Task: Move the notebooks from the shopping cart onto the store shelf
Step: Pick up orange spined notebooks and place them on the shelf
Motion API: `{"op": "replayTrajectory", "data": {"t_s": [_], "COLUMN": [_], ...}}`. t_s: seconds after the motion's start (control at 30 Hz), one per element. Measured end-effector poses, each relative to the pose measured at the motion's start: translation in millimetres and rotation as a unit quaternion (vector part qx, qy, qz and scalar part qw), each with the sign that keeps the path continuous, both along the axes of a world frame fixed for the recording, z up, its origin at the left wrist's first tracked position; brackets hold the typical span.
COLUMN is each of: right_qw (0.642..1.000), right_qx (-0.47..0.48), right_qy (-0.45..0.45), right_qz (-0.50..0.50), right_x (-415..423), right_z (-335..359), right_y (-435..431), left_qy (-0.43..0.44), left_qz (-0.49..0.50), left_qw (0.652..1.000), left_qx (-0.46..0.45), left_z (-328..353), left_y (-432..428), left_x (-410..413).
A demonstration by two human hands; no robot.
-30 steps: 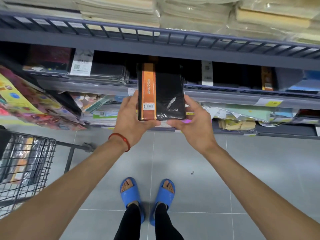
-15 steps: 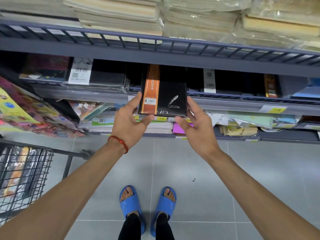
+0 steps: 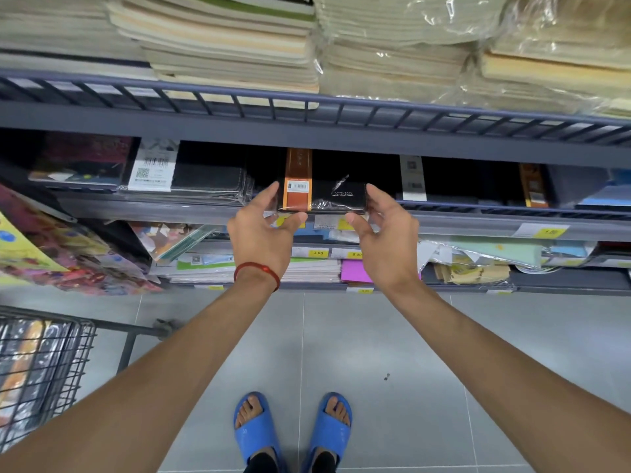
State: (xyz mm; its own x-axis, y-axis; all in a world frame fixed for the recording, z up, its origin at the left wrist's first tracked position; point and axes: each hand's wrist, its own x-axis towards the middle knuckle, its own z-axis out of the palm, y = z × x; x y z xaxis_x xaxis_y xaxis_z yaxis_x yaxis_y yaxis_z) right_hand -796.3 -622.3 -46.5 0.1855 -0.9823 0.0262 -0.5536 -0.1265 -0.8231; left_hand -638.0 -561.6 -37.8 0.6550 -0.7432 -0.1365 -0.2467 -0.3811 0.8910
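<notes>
A black notebook (image 3: 336, 194) with an orange band and a barcode sticker lies flat on the middle store shelf (image 3: 478, 218), its near edge at the shelf front. My left hand (image 3: 263, 230) is at its near left corner and my right hand (image 3: 386, 233) at its near right corner. The index fingertips touch its sides, the thumbs hang just below its front edge, and the fingers are spread. The wire shopping cart (image 3: 51, 367) at the lower left holds more wrapped notebooks (image 3: 24, 363).
Similar black notebooks (image 3: 208, 177) lie left and right on the same shelf. Stacks of pale notebooks (image 3: 222, 46) fill the shelf above, whose rail (image 3: 341, 128) overhangs. Lower shelves hold coloured paper goods. The grey tiled floor and my blue sandals (image 3: 293, 428) are below.
Both hands carried the notebook up and forward, laid it on the shelf and slid it in. The thumbs have come off its cover and the fingers have spread.
</notes>
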Motion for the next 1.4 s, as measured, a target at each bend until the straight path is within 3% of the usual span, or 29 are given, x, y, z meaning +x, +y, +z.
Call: {"op": "replayTrajectory", "data": {"t_s": [0.23,0.43,0.53,0.67,0.83,1.1,1.4], "right_qw": [0.997,0.991,0.981,0.954,0.93,0.905,0.883], "right_qx": [-0.023,-0.076,-0.096,-0.135,-0.17,-0.206,-0.24], "right_qy": [0.069,0.105,0.166,0.262,0.312,0.331,0.308], "right_qz": [-0.007,-0.013,0.014,0.054,0.095,0.171,0.259], "right_x": [11,4,-1,-3,-1,-1,3], "right_z": [1,8,25,55,98,146,196], "right_y": [-2,34,60,95,135,202,285], "left_qy": [-0.047,-0.087,-0.135,-0.271,-0.404,-0.502,-0.507], "left_qz": [0.008,-0.054,-0.121,-0.224,-0.301,-0.272,-0.167], "left_qw": [0.999,0.995,0.983,0.935,0.858,0.802,0.818], "left_qx": [0.018,-0.011,-0.012,0.038,0.098,0.174,0.216], "left_z": [-7,-6,5,37,79,135,202], "left_y": [-11,15,41,82,136,229,345], "left_x": [-2,-10,-10,4,21,23,14]}}
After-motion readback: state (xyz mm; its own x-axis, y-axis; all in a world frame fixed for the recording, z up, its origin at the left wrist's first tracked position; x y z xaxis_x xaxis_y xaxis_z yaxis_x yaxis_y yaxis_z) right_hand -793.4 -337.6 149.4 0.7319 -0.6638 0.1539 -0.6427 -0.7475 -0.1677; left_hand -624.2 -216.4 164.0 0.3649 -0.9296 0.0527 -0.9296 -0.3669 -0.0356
